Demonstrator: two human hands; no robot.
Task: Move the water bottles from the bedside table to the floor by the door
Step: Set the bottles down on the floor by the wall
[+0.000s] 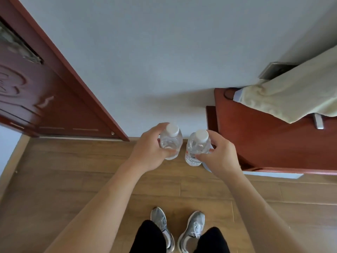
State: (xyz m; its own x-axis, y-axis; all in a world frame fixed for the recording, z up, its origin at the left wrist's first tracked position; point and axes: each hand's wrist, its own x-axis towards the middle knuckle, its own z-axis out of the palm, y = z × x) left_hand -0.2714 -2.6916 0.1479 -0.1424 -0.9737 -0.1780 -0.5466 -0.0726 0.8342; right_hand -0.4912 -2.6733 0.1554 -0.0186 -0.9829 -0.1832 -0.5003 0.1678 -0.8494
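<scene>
I hold two clear plastic water bottles with white caps, both upright above the wooden floor (76, 176). My left hand (149, 152) grips the left bottle (171, 141) around its body. The right bottle (197, 147) is held by my right hand (217, 156), fingers wrapped on its right side. The bottles are side by side, a small gap between them, near the foot of the white wall. The red-brown bedside table (269, 139) stands just right of my right hand. The red-brown door (45, 99) is at the left.
A pale cloth (295, 95) drapes over the bedside table's back right, with a dark cable loop (228, 94) beside it. My grey shoes (178, 227) stand on the floor below the bottles. A white baseboard strip (269, 175) runs under the table.
</scene>
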